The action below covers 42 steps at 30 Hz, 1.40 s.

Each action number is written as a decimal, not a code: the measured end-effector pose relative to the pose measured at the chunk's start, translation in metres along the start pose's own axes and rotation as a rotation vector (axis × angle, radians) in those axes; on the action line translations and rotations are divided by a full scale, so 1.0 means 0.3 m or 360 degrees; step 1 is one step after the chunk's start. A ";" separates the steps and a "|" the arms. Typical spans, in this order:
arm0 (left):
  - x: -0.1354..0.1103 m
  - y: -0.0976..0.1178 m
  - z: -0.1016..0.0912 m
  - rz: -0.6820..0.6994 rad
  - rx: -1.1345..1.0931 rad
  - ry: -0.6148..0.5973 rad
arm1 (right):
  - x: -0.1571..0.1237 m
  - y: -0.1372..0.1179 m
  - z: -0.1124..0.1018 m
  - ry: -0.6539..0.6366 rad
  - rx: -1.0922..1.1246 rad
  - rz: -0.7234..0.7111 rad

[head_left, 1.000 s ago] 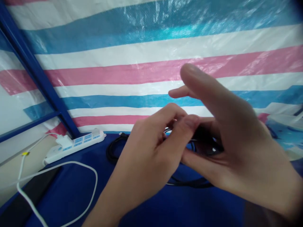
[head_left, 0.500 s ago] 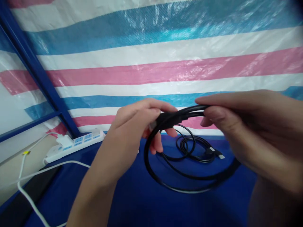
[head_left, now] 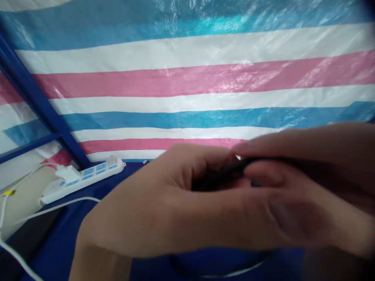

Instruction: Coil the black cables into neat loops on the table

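1. We count two hands, both the person's own, pressed together close to the camera and blurred: the left hand (head_left: 164, 210) fills the lower middle, and the right hand (head_left: 310, 183) comes in from the right edge.
2. We count one black cable (head_left: 225, 175) between them. Only a short dark stretch shows in the gap where the two hands meet, and a thin dark curve (head_left: 222, 271) hangs below the left hand, near the bottom edge.
3. The cable looks thin, round and matte black. Blur hides any plug or end, so we cannot tell how many loops it makes.
4. The left hand curls its fingers over the cable, closed around it. The right hand pinches the same stretch between its thumb (head_left: 263, 173) and the fingers above, a narrow grip.
5. The cable is held in the air above the blue table cover (head_left: 88, 218), in front of the striped tarp.
6. We count one white power strip (head_left: 83, 179) with blue sockets at the back left of the cover, well apart from the hands.
7. One white cord (head_left: 66, 203) runs from the strip toward the left edge.
8. One striped tarp (head_left: 187, 93) in pink, white and blue hangs behind, beside one blue frame post (head_left: 38, 101) on the left.
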State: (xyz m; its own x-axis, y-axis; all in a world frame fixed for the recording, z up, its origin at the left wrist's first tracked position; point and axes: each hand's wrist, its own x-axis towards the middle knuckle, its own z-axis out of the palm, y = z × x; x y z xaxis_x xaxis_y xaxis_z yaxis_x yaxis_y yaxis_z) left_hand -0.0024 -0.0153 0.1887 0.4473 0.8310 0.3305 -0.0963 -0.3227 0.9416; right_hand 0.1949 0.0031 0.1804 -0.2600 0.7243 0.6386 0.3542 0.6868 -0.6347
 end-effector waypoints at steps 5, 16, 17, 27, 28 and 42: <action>0.046 0.024 -0.007 0.0090 0.0236 0.0207 | 0.052 -0.055 0.039 0.0171 -0.0281 -0.0369; 0.066 0.006 -0.022 0.0224 0.0371 0.0411 | 0.066 -0.022 -0.002 0.0388 0.0270 -0.0101; 0.061 0.007 -0.021 0.0084 0.0300 0.0262 | 0.058 -0.023 -0.009 0.0311 0.0151 -0.0126; 0.097 0.018 0.042 0.0232 -0.0658 0.0782 | 0.049 -0.040 0.053 0.0146 0.0489 -0.0089; 0.102 0.016 0.040 0.0324 -0.0717 0.0964 | 0.054 -0.044 0.081 0.0163 0.0708 -0.0026; 0.101 0.007 -0.023 0.0274 -0.0399 0.0672 | 0.061 -0.079 0.013 -0.0070 0.1025 0.0153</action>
State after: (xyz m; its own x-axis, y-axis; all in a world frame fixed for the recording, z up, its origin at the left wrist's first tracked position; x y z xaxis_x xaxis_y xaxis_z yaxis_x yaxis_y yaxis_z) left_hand 0.0048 0.0123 0.2013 0.0136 0.9024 0.4306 -0.3701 -0.3955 0.8406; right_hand 0.1782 0.0003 0.2056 -0.2951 0.7769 0.5561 -0.2279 0.5080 -0.8307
